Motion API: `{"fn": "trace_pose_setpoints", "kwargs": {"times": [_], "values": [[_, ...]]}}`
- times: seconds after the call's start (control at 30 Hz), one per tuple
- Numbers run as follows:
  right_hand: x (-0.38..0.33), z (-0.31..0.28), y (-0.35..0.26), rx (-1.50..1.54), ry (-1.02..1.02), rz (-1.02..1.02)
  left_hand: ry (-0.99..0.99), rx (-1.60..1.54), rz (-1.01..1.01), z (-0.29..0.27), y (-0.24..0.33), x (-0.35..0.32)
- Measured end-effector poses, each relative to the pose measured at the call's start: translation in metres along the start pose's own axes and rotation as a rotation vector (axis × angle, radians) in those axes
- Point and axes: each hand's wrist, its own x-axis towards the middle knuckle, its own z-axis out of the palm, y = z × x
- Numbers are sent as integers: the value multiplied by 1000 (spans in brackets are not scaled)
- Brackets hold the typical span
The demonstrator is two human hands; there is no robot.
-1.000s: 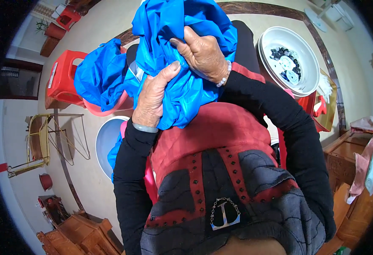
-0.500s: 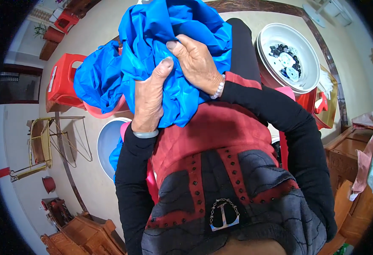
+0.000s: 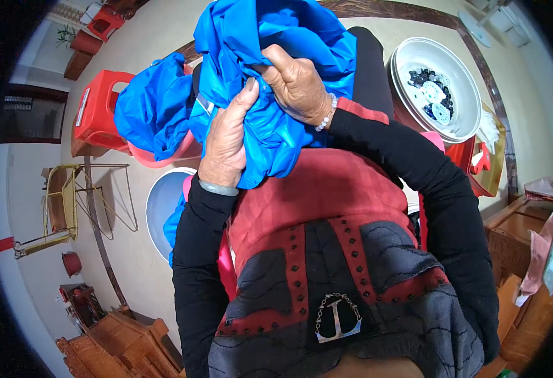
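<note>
A large crumpled piece of shiny blue fabric [image 3: 276,148] lies bunched over my lap and knees. My left hand [image 3: 226,142] grips its left side, thumb on top and the other fingers hidden in the folds. Just to the right, my right hand [image 3: 298,88] pinches a fold of the same cloth, its fingers curled. The two thumbs are close together but apart. A small whitish tag or strip [image 3: 205,104] shows on the fabric beside my left hand. What the hidden fingertips touch inside the folds I cannot make out.
Another blue cloth bundle [image 3: 153,110] rests over a pink basin [image 3: 185,151] by a red stool [image 3: 97,113]. A pale tub [image 3: 157,214] stands below it. At right, a white basin [image 3: 471,88] holds dark beads and pale discs. Wooden furniture [image 3: 125,343] stands lower left.
My right hand has curled more tightly around its fold and shifted slightly right. The fabric has turned a little, bringing the whitish tag into sight. The whole view has shifted slightly.
</note>
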Motion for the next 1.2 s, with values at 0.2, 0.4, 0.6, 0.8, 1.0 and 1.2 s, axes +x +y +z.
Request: {"fn": "trace_pose_setpoints", "kwargs": {"times": [0.2, 0.4, 0.6, 0.8, 1.0, 1.2], "values": [[-1, -4, -2, 7, -3, 16, -30, 173, 129, 17, -3, -7], [5, -23, 7, -183, -136, 24, 137, 492, 199, 8, 17, -12], [28, -133, -5, 387, -296, 544, 260, 430, 299, -9, 46, -15], [-41, -278, 84, -423, -167, 869, 285, 490, 195, 3, 29, -18], [-98, -299, 141, -567, -279, 1149, 208, 587, 237, 5, 12, -19], [-145, -293, 211, -1031, -493, 581, 211, 775, 229, -4, 3, -14]]}}
